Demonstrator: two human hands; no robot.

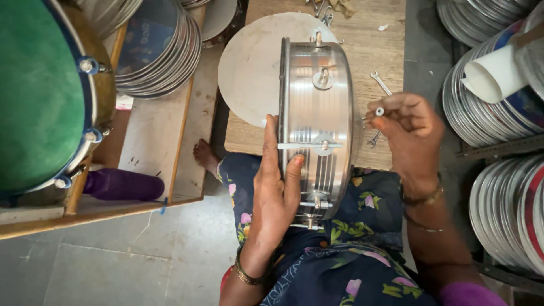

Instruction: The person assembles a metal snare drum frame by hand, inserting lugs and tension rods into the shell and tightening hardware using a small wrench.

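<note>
My left hand (275, 187) grips the metal drum shell (317, 122), which stands on edge on my lap against the counter (368, 45); my fingers (293, 170) wrap its rim, thumb along the side. My right hand (411, 133) pinches a small bolt (379, 111) between closed fingertips, beside the shell. A wrench (381, 83) lies on the counter.

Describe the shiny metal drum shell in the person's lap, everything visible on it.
The metal drum shell is a shiny, ribbed steel-looking ring standing on edge on the person's lap, its top against the wooden bench. Threaded lugs and tension rods dot its wall. The left hand clasps its left rim; the right hand holds a small bolt beside it.
</note>
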